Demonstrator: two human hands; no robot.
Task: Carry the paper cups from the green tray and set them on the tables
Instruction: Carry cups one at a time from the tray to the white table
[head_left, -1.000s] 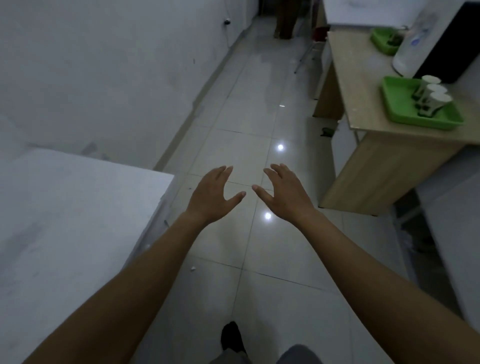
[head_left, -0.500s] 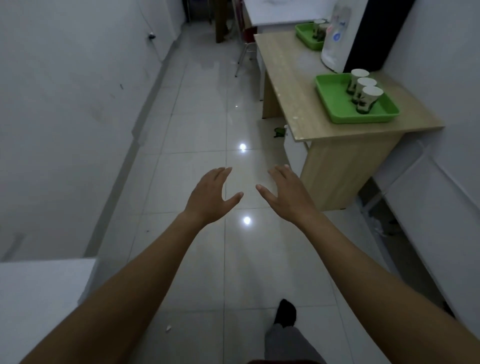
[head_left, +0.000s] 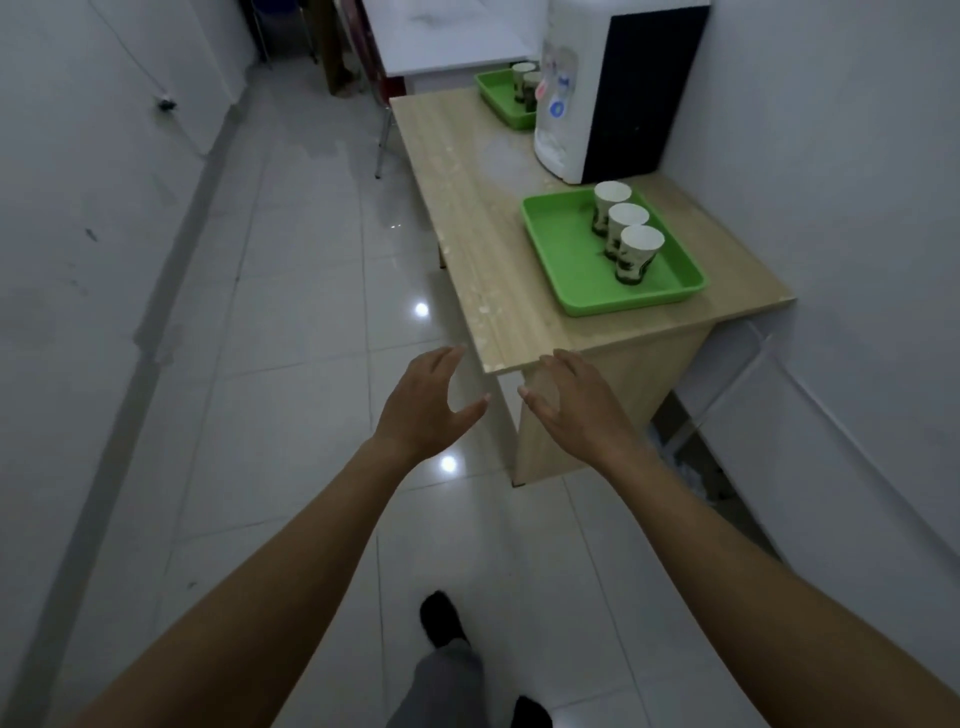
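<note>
Looking down through the head view, I see both my bare arms stretched forward over the tiled floor (head_left: 291, 322). My left hand (head_left: 426, 405) is spread, with the fingers straight and the thumb out to the side, and it holds nothing. My right hand (head_left: 582, 410) is also spread and empty, palm down. Its fingertips show in front of the near corner of the table (head_left: 467, 208); I cannot tell whether they touch it. The hands are near each other but apart, thumbs pointing toward one another.

At the table's near end lies the tray (head_left: 561, 249), well apart from both hands. Three cups (head_left: 627, 228) stand upright in it, in a row along its right side, each just beside the next.

Behind the tray a dispenser (head_left: 566, 104) stands by the wall. At the table's far end a far tray (head_left: 498, 98) holds at least two far cups (head_left: 522, 78), partly hidden by the dispenser. A white table (head_left: 447, 41) stands beyond that.

At the bottom, my dark shoe (head_left: 441, 618) and a grey trouser leg show over the floor.
</note>
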